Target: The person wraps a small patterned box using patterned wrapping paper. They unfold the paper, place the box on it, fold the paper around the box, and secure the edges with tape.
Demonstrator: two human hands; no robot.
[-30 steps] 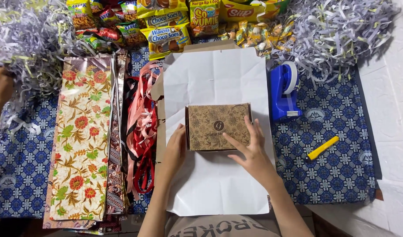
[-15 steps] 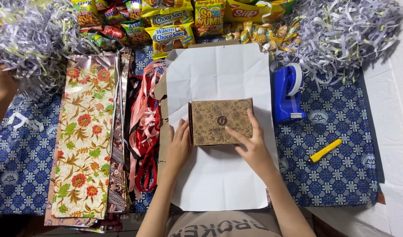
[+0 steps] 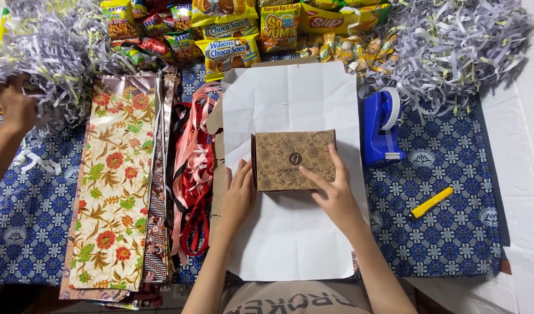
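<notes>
I see a brown patterned box (image 3: 294, 160) lying on the middle of a white creased sheet of paper (image 3: 290, 232). My left hand (image 3: 239, 195) touches the left side of the box with the fingers close together and flat; it does not grip. My right hand (image 3: 332, 192) lies on the right front corner of the box, fingers spread over its top, pressing and not closed around it.

The sheet lies on a piece of brown cardboard (image 3: 216, 151), of which only the edges show left of the box. Under all this is a blue cloth with a white flower pattern (image 3: 453, 232). Right of the box stands a blue tape dispenser (image 3: 381, 129), and further right and lower lies a yellow cutter (image 3: 431, 203). Left of the box is a bundle of red and pink ribbons (image 3: 192, 174), then a pile of floral wrapping sheets (image 3: 116, 186). Behind the box are snack packets (image 3: 232, 35), with heaps of shredded paper (image 3: 465, 40) on both sides of them. At the far right the cloth ends on a white surface (image 3: 523, 163).

Another person's hand (image 3: 14, 107) is in the shreds far left of the box; the arm is cut by the picture edge. The lower part of the floral pile is also cut off, and I cannot tell how many sheets it has.
</notes>
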